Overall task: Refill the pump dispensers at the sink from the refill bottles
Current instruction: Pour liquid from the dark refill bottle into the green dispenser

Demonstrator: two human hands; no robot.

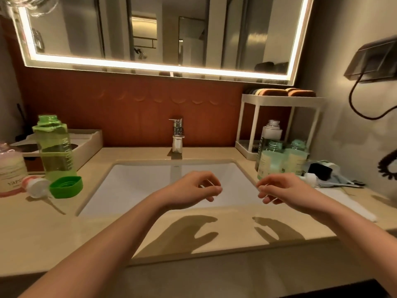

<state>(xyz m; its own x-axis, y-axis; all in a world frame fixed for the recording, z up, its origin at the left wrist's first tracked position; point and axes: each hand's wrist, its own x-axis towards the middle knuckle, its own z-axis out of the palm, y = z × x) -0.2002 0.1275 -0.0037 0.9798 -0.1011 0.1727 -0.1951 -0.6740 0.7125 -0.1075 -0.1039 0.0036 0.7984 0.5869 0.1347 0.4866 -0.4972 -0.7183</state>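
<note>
Two hands, both mine, both empty: left hand [193, 190] and right hand [283, 189] hang over the front edge of the sink [129, 190], apart from each other, fingers loosely curled round nothing.

1. Sink: white, rectangular, smooth, set under a beige stone-look counter [64, 237].
2. Faucet [177, 134]: chrome, square-edged, at twelve o'clock of the basin.
3. Green bottle [54, 151]: translucent plastic, tall, round, threaded neck uncapped; upright at nine o'clock of the basin.
4. Green cap [66, 187]: opaque, ribbed inside, lying open side up just in front of that bottle.
5. Pump head [36, 187]: white and pink, on its side at eight o'clock, thin tube trailing toward me.
6. Pink-labelled bottle [10, 171]: pale, round, at the far nine o'clock edge, partly cut off.
7. Pale green bottles [270, 168]: three, translucent, threaded necks bare, clustered upright at two o'clock of the basin.
8. White rack [253, 130]: two-tier, slim posts, behind those bottles.
9. Mirror [150, 29]: glowing border, at twelve o'clock above the rust-red wall panel.
</note>
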